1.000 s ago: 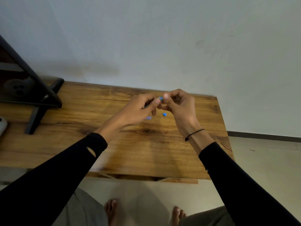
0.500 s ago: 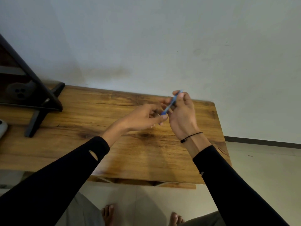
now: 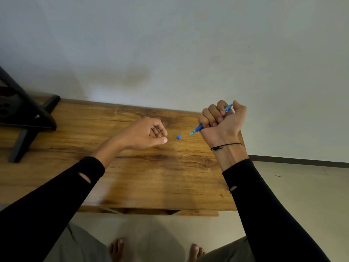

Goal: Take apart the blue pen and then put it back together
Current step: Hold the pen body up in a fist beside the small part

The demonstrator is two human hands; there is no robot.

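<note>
Left hand is hovering loosely curled, empty, over the bench. At its 3 o'clock a small blue pen piece is lying loose. Right hand is fisting the blue pen. Risk: a nudge could roll the piece off.

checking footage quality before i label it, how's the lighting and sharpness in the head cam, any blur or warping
Head view: dim, soft light, no glare; wide-angle warp tilts the wall and bows the table edges. The right hand gripping the blue pen is sharp, as is the small blue piece; the left hand looks slightly soft. Faint shadows smudge the wall behind.
</note>
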